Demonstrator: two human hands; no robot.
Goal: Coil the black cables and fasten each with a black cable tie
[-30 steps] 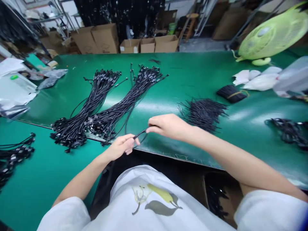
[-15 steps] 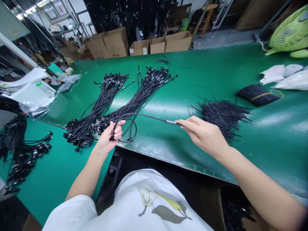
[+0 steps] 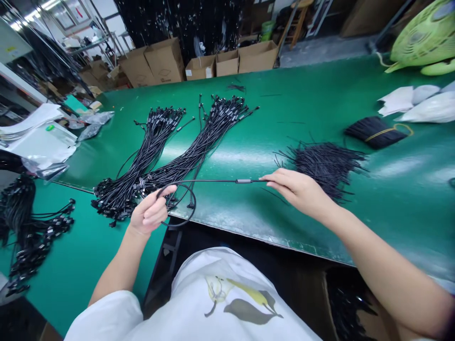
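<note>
A thin black cable (image 3: pixel 209 180) with a grey sleeve is stretched level between my hands, above the front of the green table. My left hand (image 3: pixel 151 210) is closed around one part of it, and a loop of the cable hangs from the fingers. With thumb and fingers, my right hand (image 3: pixel 296 188) pinches the cable's other end, just past the grey sleeve. Behind my left hand lie two bundles of black cables (image 3: pixel 192 158) with connectors at their ends. Beyond my right hand lies a loose pile of short black ties (image 3: pixel 325 166).
A banded black bundle (image 3: pixel 375 132), white packets (image 3: pixel 423 106) and a green fan (image 3: pixel 424 40) are at the right. More cables (image 3: pixel 42 227) lie on the left table, below papers (image 3: pixel 46 137). Cardboard boxes (image 3: pixel 165 61) stand behind the far edge.
My left hand has moved left and slightly down, and the cable has gone from sagging to taut. My right hand keeps its pinch. The whole view has shifted slightly.
</note>
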